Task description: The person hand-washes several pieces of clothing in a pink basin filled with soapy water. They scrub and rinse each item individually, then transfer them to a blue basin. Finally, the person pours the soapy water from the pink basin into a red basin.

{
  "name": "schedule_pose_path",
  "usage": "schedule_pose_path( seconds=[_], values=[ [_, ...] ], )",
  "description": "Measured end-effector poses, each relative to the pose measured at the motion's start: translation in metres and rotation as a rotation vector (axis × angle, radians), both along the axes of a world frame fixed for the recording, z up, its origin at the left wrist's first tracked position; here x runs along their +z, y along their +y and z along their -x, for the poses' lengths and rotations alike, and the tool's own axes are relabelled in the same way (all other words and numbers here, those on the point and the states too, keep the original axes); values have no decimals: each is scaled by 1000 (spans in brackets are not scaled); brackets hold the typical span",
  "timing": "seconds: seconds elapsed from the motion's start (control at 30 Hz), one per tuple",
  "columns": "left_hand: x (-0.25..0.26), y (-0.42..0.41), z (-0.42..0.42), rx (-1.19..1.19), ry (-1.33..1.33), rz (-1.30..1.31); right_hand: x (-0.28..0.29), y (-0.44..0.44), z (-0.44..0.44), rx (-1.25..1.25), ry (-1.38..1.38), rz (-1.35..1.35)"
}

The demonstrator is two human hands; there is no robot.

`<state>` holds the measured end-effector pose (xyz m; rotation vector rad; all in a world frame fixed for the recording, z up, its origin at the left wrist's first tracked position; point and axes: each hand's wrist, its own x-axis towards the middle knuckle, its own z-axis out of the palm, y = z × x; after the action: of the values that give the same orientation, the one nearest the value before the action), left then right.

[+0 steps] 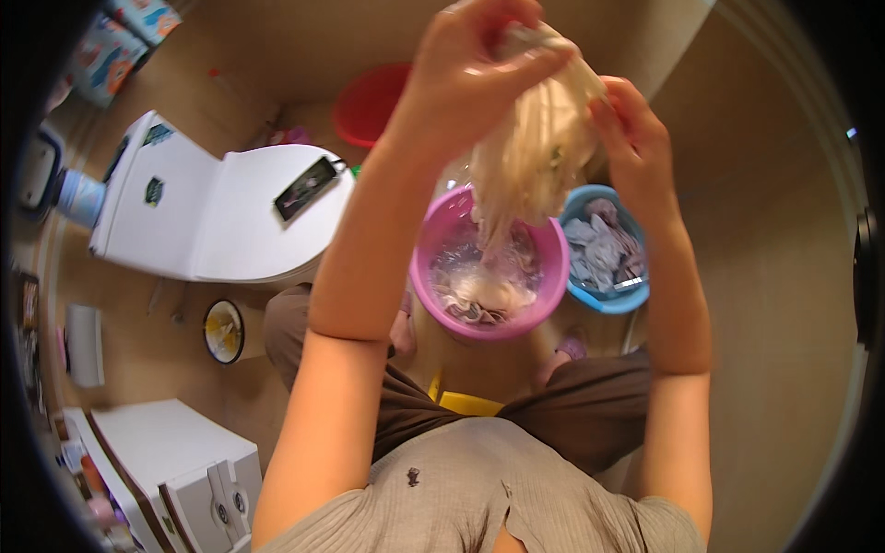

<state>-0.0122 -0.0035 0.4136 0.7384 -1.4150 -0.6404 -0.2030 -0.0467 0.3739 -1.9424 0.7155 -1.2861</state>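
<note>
A wet cream-coloured cloth garment point(529, 152) hangs from both my hands, its lower part blurred and dripping. My left hand point(491, 55) grips its upper edge on the left. On the right, my right hand point(632, 131) pinches the same edge between thumb and fingers. Straight below is a pink plastic basin point(422, 276), holding water, suds and pale laundry point(494, 290). The garment's trailing end hangs over this basin; whether it touches the water I cannot tell.
A blue basin point(598, 301) with damp laundry point(601, 245) stands right of the pink one. At left is a white toilet point(269, 242), a phone point(305, 188) on its lid. A red basin point(366, 104) lies behind. A waste bin point(223, 332) and white cabinet point(180, 449) stand lower left.
</note>
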Motion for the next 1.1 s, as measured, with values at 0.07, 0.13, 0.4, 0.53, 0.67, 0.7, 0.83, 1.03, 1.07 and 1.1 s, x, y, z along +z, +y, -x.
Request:
schedule_pose_path(
  seconds=[0.07, 0.13, 0.4, 0.53, 0.67, 0.7, 0.83, 1.03, 1.07, 1.1],
  values=[
    [-9, -3, -4, -21, 55, -74, -24, -10, -9, 13, -44, 3],
    [-51, -23, -9, 95, -46, -75, -76, -26, -4, 5, 103, -24],
    [-357, -19, -14, 365, -425, -607, -365, -34, 14, -35, 897, -171],
    [-445, 20, 9, 341, -780, -830, -437, 8, 5, -90, 1173, -548],
    [-495, 37, 21, 213, -1088, -1040, -479, 20, 0, 76, 1467, -635],
    [-509, 43, 17, 163, -1149, -1112, -473, 15, -4, 212, 1578, -657],
    [-489, 24, 16, -76, -1261, -1242, -464, -5, 22, 193, 1643, -213],
    [-392, -18, -70, 72, -836, -845, -297, -59, 17, 85, 1496, 25],
    [-353, -22, -75, -66, -626, -853, -255, -66, 22, 160, 1516, 21],
    [-319, -24, -88, -104, -644, -825, -209, -65, 19, 175, 1424, -3]
  ],
)
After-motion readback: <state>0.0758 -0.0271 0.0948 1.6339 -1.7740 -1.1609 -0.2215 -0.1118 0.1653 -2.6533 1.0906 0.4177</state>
